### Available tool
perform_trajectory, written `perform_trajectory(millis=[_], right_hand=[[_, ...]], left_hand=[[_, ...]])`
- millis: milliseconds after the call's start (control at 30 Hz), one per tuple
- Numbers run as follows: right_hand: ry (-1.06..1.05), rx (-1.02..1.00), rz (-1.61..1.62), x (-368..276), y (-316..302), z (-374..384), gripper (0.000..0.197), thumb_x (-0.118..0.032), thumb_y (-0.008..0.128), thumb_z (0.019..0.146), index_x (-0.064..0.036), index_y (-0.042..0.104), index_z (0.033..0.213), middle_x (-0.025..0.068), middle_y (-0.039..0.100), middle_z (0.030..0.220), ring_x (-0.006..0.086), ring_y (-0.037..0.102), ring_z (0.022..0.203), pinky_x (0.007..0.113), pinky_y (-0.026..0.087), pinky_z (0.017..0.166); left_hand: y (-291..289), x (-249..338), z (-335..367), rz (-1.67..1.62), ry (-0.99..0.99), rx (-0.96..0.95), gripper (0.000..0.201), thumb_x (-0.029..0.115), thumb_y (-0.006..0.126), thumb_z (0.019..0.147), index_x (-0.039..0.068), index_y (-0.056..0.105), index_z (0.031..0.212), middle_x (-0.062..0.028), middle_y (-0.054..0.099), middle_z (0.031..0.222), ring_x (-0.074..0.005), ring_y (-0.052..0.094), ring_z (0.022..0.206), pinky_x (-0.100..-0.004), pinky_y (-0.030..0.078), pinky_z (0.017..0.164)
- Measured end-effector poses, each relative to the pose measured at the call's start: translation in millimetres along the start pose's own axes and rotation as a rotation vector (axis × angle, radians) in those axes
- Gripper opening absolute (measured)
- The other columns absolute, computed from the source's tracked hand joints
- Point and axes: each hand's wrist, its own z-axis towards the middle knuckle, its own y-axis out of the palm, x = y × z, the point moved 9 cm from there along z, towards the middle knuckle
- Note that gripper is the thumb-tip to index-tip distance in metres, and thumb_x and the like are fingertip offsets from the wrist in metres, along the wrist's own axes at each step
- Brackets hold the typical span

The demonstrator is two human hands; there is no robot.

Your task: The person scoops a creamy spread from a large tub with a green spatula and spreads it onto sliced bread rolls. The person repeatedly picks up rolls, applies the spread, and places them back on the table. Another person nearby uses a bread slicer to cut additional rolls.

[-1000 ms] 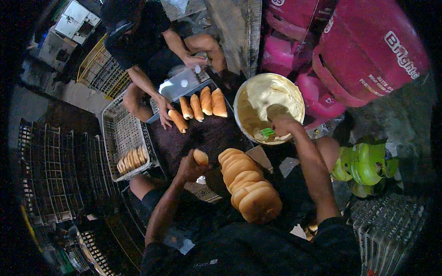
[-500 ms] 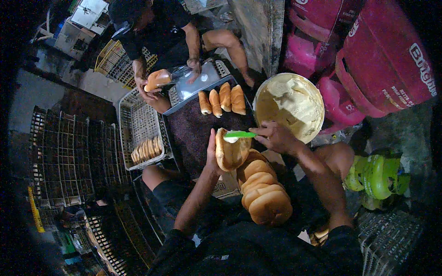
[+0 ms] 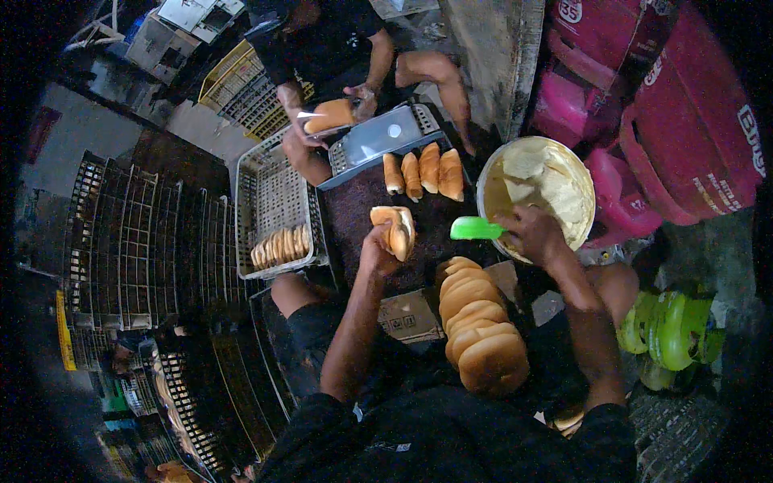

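My left hand point(image 3: 376, 249) grips a bread bun point(image 3: 399, 233), folded nearly closed with a pale cut edge showing, above the dark tabletop. In my right hand point(image 3: 538, 237) is a green spatula point(image 3: 473, 229), its flat blade pointing left. That hand is at the near edge of a round tub point(image 3: 481, 193) holding pale yellow cream point(image 3: 560, 189). A row of overlapping round buns point(image 3: 481, 318) leans toward me between my forearms. Beyond my left hand, several filled bread rolls point(image 3: 430, 169) lie side by side.
Across from me a person's hands point(image 3: 364, 101) hold a bread in clear plastic point(image 3: 328, 118) behind a grey box point(image 3: 378, 137). A plastic crate point(image 3: 278, 189) with flat breads stands left. Stacked racks point(image 3: 121, 249) fill the far left; pink gas cylinders point(image 3: 684, 121) and green ones point(image 3: 668, 326) stand right.
The spatula has left the opened bun and moved right toward the tub. My left hand has folded the bun and moved away from the row. The other person's wrapped bread has also shifted.
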Motion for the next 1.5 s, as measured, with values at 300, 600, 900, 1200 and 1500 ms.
perform_trajectory(millis=[300,600,900,1200,1500], right_hand=[[0.103,0.012,0.031,23,-12,0,0.036,-0.021,0.067,0.079,-0.0169,0.066,0.114,0.0111,0.06,0.095,0.0332,0.062,0.087,0.043,0.052,0.076],[0.198,0.033,0.062,26,-37,-5,0.029,-0.02,0.068,0.079,-0.0128,0.067,0.107,0.012,0.062,0.094,0.0337,0.062,0.087,0.043,0.052,0.077],[0.229,0.0,0.024,36,-39,-1,0.029,-0.021,0.068,0.08,-0.0095,0.067,0.106,0.0128,0.062,0.092,0.0338,0.063,0.085,0.043,0.052,0.077],[0.46,-0.274,-0.016,102,7,-31,0.023,-0.013,0.056,0.082,-0.0031,0.063,0.102,0.021,0.067,0.093,0.0394,0.065,0.088,0.051,0.052,0.077],[0.641,-0.596,-0.248,123,24,-55,0.022,-0.009,0.06,0.078,-0.0046,0.071,0.097,0.0175,0.069,0.094,0.0354,0.068,0.09,0.044,0.056,0.076]], left_hand=[[-74,-23,37,2.095,0.208,0.304,0.041,0.009,0.064,0.08,0.014,0.059,0.121,-0.0113,0.063,0.11,-0.0318,0.061,0.104,-0.0483,0.042,0.094],[-88,-26,37,0.816,-0.033,0.125,0.031,0.018,0.055,0.081,0.006,0.058,0.109,-0.013,0.062,0.096,-0.0268,0.062,0.087,-0.041,0.048,0.073],[-98,82,62,0.441,0.318,0.4,0.031,0.033,0.046,0.093,0.007,0.06,0.087,-0.0079,0.061,0.079,-0.0229,0.059,0.073,-0.0355,0.049,0.066],[107,15,0,1.385,0.255,-0.029,0.053,0.04,0.062,0.091,0.0,0.056,0.126,-0.0171,0.061,0.123,-0.0281,0.054,0.12,-0.0376,0.038,0.105],[246,-70,-209,1.872,0.85,-0.583,0.037,0.034,0.067,0.087,0.002,0.058,0.104,-0.0193,0.057,0.107,-0.0314,0.059,0.088,-0.0437,0.05,0.073]])
